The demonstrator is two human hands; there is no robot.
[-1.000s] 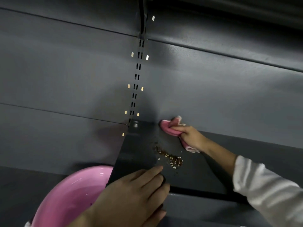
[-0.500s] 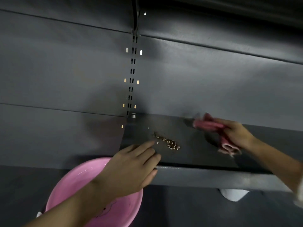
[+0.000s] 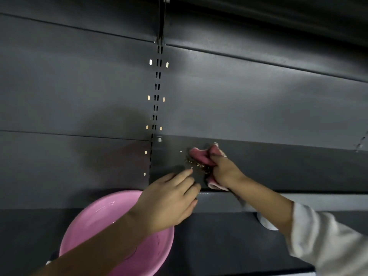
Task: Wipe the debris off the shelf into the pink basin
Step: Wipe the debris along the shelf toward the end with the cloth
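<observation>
A small pile of brown and white debris [image 3: 197, 165] lies on the dark grey shelf [image 3: 278, 168] near its left end. My right hand [image 3: 225, 170] grips a pink cloth [image 3: 202, 156] and presses it against the right side of the debris. My left hand [image 3: 169, 202] rests at the shelf's front edge, fingers slightly spread, fingertips just left of the debris, holding nothing. The pink basin [image 3: 95, 226] sits below the shelf's left end, partly hidden under my left forearm.
A slotted upright [image 3: 156, 100] runs up the grey back panel above the shelf's left end. A white rounded object [image 3: 265, 223] peeks out under the shelf's front lip. A dark lower surface [image 3: 229, 246] spreads beneath.
My right hand swept the pink cloth left along the shelf until it met the debris. My left hand stayed at the front edge beside the pile.
</observation>
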